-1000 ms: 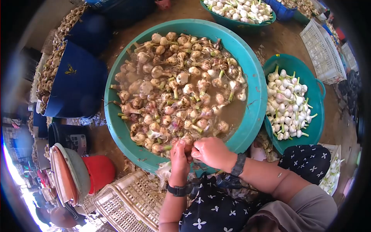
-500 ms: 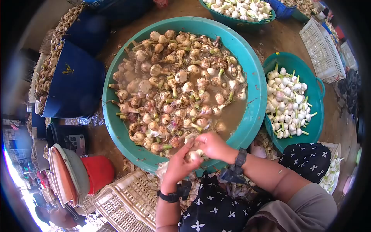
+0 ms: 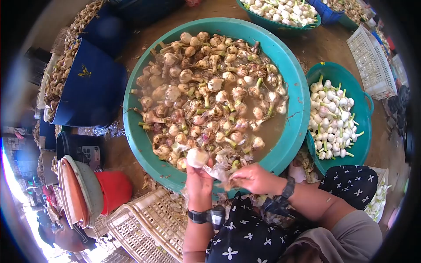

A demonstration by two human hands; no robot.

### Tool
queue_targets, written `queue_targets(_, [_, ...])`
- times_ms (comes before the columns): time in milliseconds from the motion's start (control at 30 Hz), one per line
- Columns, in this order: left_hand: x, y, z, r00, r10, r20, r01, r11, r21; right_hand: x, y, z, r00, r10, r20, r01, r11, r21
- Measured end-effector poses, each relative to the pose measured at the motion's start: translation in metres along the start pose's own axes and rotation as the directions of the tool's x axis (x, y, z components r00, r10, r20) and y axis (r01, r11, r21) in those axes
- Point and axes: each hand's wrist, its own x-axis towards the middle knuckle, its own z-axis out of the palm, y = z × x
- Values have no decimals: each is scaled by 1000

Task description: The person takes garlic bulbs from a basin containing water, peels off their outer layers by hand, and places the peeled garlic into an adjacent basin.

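Over the near rim of a big green tub, my left hand grips a pale garlic bulb held upward. Strips of loose garlic skin stretch from below the bulb towards my right hand, whose closed fingers pinch their end. Many brown, muddy garlic bulbs with short stems lie in the cloudy brown water of the tub. Part of the bulb's stem is hidden by my left fingers.
To the right, a green basin holds clean white garlic. Another green basin of garlic stands behind the tub. White crates lie far right, a blue container and a red bucket left, a cream crate near my left arm.
My hands have moved apart. My left hand has raised the bulb into plain sight, while my right hand has drawn skin away to the right. The view has shifted slightly.
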Motion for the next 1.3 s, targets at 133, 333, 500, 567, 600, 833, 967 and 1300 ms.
queue_targets(133, [-9, 21, 5, 986, -151, -75, 144, 985, -94, 6, 23, -46, 791, 452, -413, -104, 764, 637])
queue_targets(333, [-8, 27, -2, 982, -185, -49, 189, 975, 114, 18, 16, -69, 750, 500, -433, 188, 466, 864])
queue_targets(500, [-20, 34, 8, 980, -190, 63, 193, 980, -43, 26, -12, -57, 897, 416, 152, -348, 874, -338])
queue_targets(567, [-22, 25, 14, 988, -108, 112, 115, 992, -58, 26, -1, -18, 998, 21, -66, -43, 934, -354])
queue_targets(600, [-23, 21, 17, 988, -14, 155, 28, 996, -89, 32, -14, -4, 982, 45, -183, -61, 995, -81])
queue_targets(833, [-26, 22, 20, 973, 209, 101, -226, 955, 194, 25, -3, 20, 999, -39, 38, 41, 998, -42])
queue_targets(967, [-28, 20, 18, 955, 217, 200, -233, 971, 60, 23, 0, 20, 995, 61, -76, -62, 998, -15])
queue_targets(1300, [-31, 9, 2, 708, 454, 541, -683, 247, 687, 44, -28, 27, 935, 352, -47, -203, 638, 743])
